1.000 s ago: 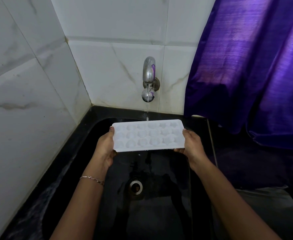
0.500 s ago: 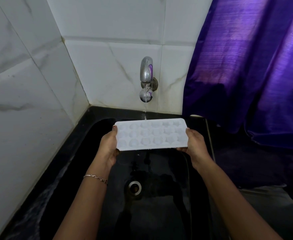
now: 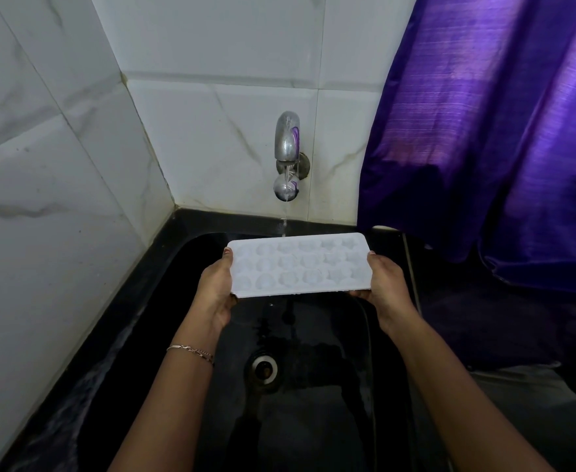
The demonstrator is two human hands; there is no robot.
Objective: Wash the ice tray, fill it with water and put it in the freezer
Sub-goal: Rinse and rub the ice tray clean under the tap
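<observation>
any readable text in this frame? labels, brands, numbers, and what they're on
None readable.
Ice tray: plain white, no marking shows.
Tap: bare metal, no brand visible.
Wall tiles, curtain, sink: no print or signs.

A home washing corner: black sink [image 3: 177, 301] below a wall tap [image 3: 288, 155], marbled white tiles [image 3: 211, 131] behind, purple curtain [image 3: 484, 131] right of it.
</observation>
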